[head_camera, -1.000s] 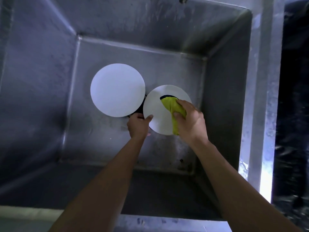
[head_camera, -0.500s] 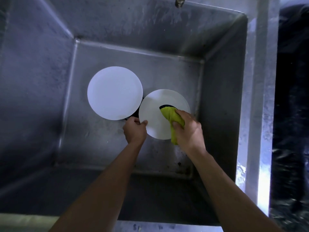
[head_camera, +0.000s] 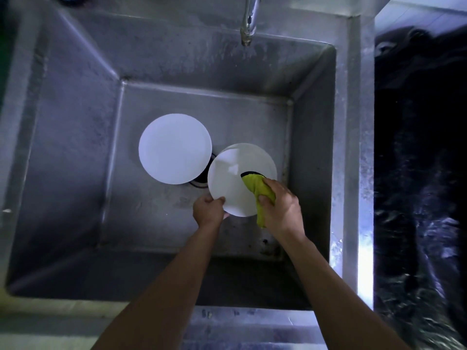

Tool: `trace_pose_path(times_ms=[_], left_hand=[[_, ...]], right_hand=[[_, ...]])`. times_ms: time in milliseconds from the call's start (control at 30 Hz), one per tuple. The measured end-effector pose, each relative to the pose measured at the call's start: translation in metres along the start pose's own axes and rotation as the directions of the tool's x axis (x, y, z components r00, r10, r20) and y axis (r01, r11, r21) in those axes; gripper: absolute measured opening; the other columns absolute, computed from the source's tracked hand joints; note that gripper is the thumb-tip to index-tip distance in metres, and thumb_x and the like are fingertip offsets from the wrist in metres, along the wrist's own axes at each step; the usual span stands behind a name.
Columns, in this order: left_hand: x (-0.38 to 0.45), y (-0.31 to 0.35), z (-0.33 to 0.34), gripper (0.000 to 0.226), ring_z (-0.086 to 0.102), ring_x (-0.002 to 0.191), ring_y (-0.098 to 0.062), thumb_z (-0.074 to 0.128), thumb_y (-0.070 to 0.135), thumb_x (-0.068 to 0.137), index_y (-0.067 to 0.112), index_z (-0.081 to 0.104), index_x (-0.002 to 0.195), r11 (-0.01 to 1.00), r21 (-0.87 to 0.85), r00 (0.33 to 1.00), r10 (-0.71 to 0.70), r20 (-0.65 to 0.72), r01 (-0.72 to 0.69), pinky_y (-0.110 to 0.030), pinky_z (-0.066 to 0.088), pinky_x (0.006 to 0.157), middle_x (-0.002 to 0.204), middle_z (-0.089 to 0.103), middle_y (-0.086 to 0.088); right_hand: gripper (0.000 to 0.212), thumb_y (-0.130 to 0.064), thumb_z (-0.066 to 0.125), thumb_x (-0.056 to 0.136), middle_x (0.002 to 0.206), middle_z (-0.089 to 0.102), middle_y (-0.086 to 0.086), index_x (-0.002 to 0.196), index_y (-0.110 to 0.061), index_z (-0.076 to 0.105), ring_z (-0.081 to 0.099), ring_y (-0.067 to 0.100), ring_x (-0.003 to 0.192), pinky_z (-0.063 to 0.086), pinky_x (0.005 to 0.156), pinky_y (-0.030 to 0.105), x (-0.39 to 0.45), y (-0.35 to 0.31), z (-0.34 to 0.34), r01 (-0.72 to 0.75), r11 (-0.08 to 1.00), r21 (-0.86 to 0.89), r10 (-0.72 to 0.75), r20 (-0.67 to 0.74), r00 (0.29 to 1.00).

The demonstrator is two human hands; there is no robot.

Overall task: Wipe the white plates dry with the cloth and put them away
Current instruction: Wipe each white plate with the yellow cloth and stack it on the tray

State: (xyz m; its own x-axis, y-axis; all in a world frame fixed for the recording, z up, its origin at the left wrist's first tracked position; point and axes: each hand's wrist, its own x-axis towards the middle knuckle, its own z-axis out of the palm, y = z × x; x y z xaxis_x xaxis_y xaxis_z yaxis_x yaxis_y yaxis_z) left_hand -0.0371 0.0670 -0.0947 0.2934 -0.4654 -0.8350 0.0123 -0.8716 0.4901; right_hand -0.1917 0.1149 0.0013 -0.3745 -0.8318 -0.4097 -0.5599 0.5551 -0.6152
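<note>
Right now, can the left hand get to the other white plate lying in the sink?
Probably yes, but not yet: the left hand is holding the plate being wiped. The other white plate lies uncovered just beyond it.

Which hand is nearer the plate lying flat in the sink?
The left hand. It sits just below that flat plate, gripping the other plate. The right hand, holding the yellow cloth, is farther right.
</note>
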Motion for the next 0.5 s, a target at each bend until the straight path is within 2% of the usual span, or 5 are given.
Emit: trace_pose_path(times_ms=[100, 200, 267, 333, 500], left_hand=[[-0.006, 0.004, -0.006, 0.008, 0.069, 0.1, -0.035, 0.072, -0.002, 0.088, 0.002, 0.066, 0.091, 0.994, -0.1, 0.998, -0.043, 0.048, 0.048, -0.044, 0.064, 0.07, 0.111, 0.069, -0.021], [-0.014, 0.013, -0.009, 0.012, 0.07, 0.099, -0.035, 0.069, -0.004, 0.088, 0.007, 0.065, 0.09, 0.991, -0.134, 0.998, -0.02, 0.068, 0.029, -0.038, 0.063, 0.067, 0.11, 0.07, -0.02], [-0.022, 0.019, -0.009, 0.018, 0.068, 0.101, -0.034, 0.065, -0.004, 0.088, 0.012, 0.063, 0.096, 0.992, -0.122, 0.996, 0.029, 0.086, -0.019, -0.035, 0.062, 0.06, 0.104, 0.068, -0.007], [-0.03, 0.025, -0.007, 0.03, 0.066, 0.1, -0.031, 0.058, 0.001, 0.088, 0.018, 0.058, 0.113, 0.991, -0.125, 0.989, 0.057, 0.14, -0.039, -0.032, 0.059, 0.052, 0.106, 0.064, 0.003], [-0.038, 0.035, -0.006, 0.039, 0.068, 0.097, -0.033, 0.053, 0.003, 0.087, 0.022, 0.066, 0.118, 0.995, -0.095, 0.97, 0.063, 0.236, -0.042, -0.036, 0.059, 0.058, 0.112, 0.07, -0.009]], right_hand=[[0.042, -0.015, 0.061, 0.099, 0.138, 0.06, 0.004, 0.14, -0.015, 0.056, 0.059, 0.026, 0.125, 0.051, 0.106, 0.042, -0.008, -0.004, -0.006, -0.008, 1.0, 0.003, 0.008, 0.005, 1.0], [0.041, -0.017, 0.06, 0.099, 0.138, 0.061, 0.005, 0.141, -0.016, 0.056, 0.06, 0.027, 0.124, 0.052, 0.104, 0.045, -0.015, -0.008, -0.012, -0.004, 1.0, 0.004, 0.004, 0.001, 1.0], [0.041, -0.018, 0.059, 0.1, 0.138, 0.061, 0.005, 0.14, -0.017, 0.057, 0.06, 0.027, 0.123, 0.053, 0.104, 0.045, -0.02, -0.012, -0.015, 0.003, 1.0, 0.013, -0.003, -0.004, 1.0], [0.04, -0.018, 0.06, 0.1, 0.137, 0.062, 0.004, 0.14, -0.017, 0.057, 0.061, 0.026, 0.123, 0.053, 0.103, 0.044, -0.026, -0.014, -0.018, 0.015, 0.999, 0.036, -0.015, -0.011, 1.0], [0.04, -0.018, 0.06, 0.099, 0.135, 0.063, 0.004, 0.139, -0.016, 0.058, 0.061, 0.025, 0.121, 0.053, 0.102, 0.044, -0.029, -0.012, -0.023, 0.037, 0.998, 0.051, -0.037, -0.006, 0.999]])
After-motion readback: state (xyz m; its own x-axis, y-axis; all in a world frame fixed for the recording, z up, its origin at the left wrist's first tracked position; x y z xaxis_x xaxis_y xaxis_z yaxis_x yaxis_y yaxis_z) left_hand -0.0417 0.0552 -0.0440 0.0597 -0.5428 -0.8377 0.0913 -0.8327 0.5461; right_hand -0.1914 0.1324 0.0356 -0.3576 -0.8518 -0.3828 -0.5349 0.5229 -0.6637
